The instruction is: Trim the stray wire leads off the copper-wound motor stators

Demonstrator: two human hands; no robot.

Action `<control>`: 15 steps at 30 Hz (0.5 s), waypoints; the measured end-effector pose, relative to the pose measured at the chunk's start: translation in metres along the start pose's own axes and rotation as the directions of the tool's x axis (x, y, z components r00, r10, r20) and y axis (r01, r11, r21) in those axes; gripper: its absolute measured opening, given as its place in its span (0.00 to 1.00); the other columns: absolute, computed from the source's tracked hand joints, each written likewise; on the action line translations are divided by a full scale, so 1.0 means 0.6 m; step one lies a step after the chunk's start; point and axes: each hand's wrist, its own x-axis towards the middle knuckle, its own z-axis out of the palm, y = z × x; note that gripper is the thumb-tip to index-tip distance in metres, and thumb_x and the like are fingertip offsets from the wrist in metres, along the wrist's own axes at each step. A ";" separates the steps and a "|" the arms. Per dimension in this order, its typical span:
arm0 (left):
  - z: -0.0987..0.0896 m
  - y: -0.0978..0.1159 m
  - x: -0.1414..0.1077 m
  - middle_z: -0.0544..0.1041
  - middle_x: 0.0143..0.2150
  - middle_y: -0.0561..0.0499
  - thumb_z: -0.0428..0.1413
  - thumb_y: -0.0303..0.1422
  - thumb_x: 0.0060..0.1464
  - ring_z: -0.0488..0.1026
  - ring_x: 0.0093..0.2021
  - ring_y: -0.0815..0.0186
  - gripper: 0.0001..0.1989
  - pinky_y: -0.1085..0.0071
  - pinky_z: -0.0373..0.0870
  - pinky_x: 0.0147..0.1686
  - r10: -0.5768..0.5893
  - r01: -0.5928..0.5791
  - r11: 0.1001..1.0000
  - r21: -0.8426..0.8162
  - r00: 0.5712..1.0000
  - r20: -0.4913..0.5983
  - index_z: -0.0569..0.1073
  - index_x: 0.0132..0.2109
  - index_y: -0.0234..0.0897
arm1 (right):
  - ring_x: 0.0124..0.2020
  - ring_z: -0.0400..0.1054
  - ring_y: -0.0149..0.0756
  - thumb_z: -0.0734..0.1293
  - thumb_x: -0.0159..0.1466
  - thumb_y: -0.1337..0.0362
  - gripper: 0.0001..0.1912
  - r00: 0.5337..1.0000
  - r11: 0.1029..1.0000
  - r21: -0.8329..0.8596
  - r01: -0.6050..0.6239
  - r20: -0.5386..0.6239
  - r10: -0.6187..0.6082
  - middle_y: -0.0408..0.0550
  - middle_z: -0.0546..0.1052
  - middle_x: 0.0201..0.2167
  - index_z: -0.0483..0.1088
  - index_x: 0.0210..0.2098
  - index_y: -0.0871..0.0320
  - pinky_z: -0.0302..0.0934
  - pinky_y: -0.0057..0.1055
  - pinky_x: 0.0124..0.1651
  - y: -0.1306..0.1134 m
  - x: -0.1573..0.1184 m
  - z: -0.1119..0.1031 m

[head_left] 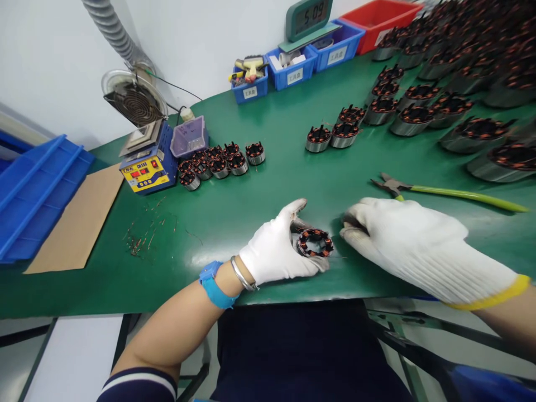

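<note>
My left hand, in a white glove, is closed round a motor stator near the front of the green table. The stator is a ring with copper windings and a dark core, its open face turned up. A thin wire end sticks out at its right side. To the right, apart from the stator, my gloved right hand has its fingers curled together in a pinch. What lies between those fingertips, if anything, is hidden. Just beyond the right hand lie cutting pliers with light-green handles.
Several finished-looking stators stand beside a blue-and-yellow soldering unit. Many more stators crowd the right. Wire scraps lie on the left. Blue bins, a red bin and a clock line the back.
</note>
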 end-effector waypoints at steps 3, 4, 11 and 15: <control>-0.006 -0.002 0.001 0.78 0.62 0.39 0.70 0.39 0.43 0.83 0.43 0.57 0.62 0.58 0.81 0.47 -0.001 0.009 0.994 -0.107 0.997 0.075 0.44 0.78 0.42 | 0.40 0.75 0.49 0.61 0.66 0.59 0.19 0.939 0.945 0.109 0.308 -0.194 -0.284 0.57 0.81 0.44 0.78 0.51 0.57 0.65 0.41 0.38 0.008 0.006 0.026; -0.008 -0.003 0.002 0.76 0.65 0.37 0.69 0.37 0.44 0.83 0.42 0.58 0.64 0.60 0.82 0.45 -0.005 0.018 0.991 -0.136 0.995 0.096 0.40 0.78 0.42 | 0.42 0.75 0.49 0.61 0.66 0.62 0.21 0.893 0.899 0.132 0.417 -0.242 -0.378 0.57 0.80 0.47 0.76 0.54 0.58 0.66 0.41 0.42 0.010 0.008 0.034; -0.011 0.004 0.007 0.65 0.73 0.30 0.65 0.33 0.45 0.83 0.40 0.60 0.69 0.65 0.81 0.34 -0.037 0.079 0.976 -0.202 0.979 0.203 0.21 0.77 0.44 | 0.34 0.70 0.42 0.55 0.73 0.62 0.20 0.788 0.825 0.016 0.565 -0.304 -0.535 0.54 0.79 0.36 0.79 0.45 0.59 0.59 0.37 0.39 0.015 0.016 0.051; -0.013 0.003 0.003 0.61 0.74 0.25 0.66 0.31 0.46 0.81 0.30 0.67 0.70 0.68 0.78 0.28 -0.025 0.049 0.990 -0.133 0.984 0.174 0.19 0.76 0.46 | 0.34 0.69 0.40 0.59 0.70 0.61 0.17 0.797 0.830 0.010 0.558 -0.287 -0.532 0.53 0.79 0.36 0.79 0.43 0.56 0.56 0.37 0.39 0.016 0.017 0.043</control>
